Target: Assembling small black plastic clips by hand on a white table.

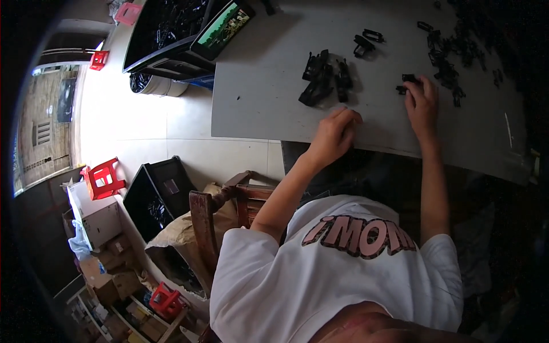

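My right hand pinches a small black plastic part on the grey table. At the table's near edge, my left hand is closed with its fingers curled in; whatever is inside, if anything, is hidden. Just beyond it lies a cluster of longer black plastic pieces, with a narrow black piece at its right. Farther back are a chunky black piece and a flat, ring-like black piece. Loose black parts are strewn to the right of my right hand.
A phone with a lit screen leans against a black crate of dark parts at the far left. Below stand a white bucket, a black bin, a wooden chair, a paper sack and a red stool.
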{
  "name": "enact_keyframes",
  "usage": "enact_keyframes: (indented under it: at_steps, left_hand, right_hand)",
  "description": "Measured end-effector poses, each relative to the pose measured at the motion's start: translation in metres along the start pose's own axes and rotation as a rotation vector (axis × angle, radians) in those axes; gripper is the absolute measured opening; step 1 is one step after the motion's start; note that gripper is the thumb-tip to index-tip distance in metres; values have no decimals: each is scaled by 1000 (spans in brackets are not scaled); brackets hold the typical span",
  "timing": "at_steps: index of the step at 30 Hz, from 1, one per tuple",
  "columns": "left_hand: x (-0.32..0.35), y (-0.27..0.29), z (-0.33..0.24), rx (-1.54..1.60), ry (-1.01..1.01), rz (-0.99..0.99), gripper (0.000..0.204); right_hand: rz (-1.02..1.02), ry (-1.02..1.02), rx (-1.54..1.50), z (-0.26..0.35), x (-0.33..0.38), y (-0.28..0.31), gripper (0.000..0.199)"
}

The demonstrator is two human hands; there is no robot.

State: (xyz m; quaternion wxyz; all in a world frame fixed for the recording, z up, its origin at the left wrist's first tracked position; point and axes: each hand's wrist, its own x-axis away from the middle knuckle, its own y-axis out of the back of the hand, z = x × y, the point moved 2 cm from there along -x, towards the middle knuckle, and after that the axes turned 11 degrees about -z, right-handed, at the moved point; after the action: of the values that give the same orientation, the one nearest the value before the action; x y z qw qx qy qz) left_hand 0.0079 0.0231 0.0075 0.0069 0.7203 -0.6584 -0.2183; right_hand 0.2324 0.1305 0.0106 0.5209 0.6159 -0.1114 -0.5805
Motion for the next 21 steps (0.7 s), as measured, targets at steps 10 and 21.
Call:
enact_keyframes:
  at_steps: [10,21]
  left_hand:
    - [-21,3,-6,-830,53,-127,31]
    - [-13,10,-6,-785,93,-129,27]
  right_hand:
    - [246,-6,-206,39,18,1,14]
    - [296,-71,-60,46,-9,-10,17]
